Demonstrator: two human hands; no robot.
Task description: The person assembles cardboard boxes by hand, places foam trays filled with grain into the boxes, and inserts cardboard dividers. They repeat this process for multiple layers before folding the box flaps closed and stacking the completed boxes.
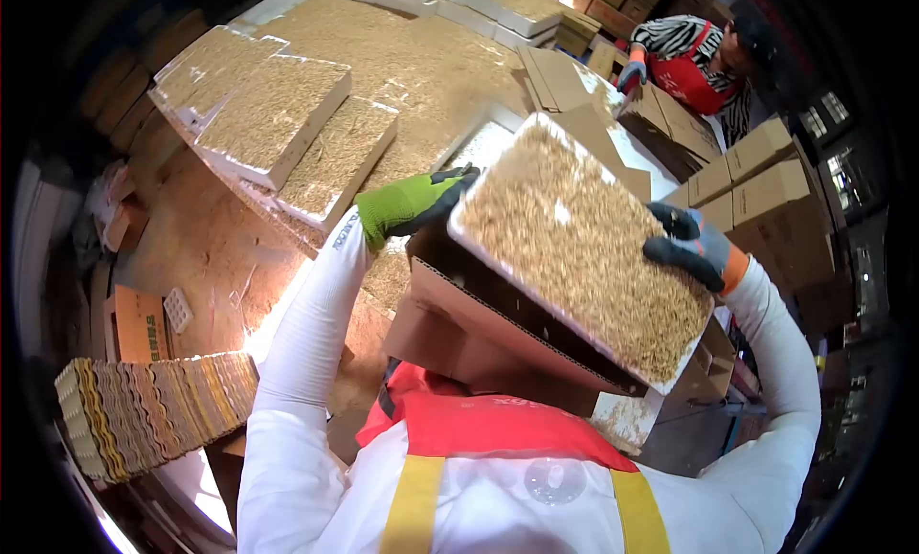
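A white foam box (584,248), its face covered with pale brown husk-like material, is tilted over an open cardboard box (459,310) in front of my body. My right hand (694,248), in a grey and orange glove with dark fingertips, grips the foam box's right edge. At its upper left side is my left hand (416,206), in a green glove with dark fingers; the fingers close on the edge and are partly hidden there. The cardboard box's inside is mostly dark and covered by the foam box.
More husk-topped foam boxes (273,123) stand on the husk-strewn table (421,56) at the left and back. A co-worker (694,66) handles cartons at the upper right. Stacked cartons (766,195) stand on the right. Stacked egg trays (158,410) lie at lower left.
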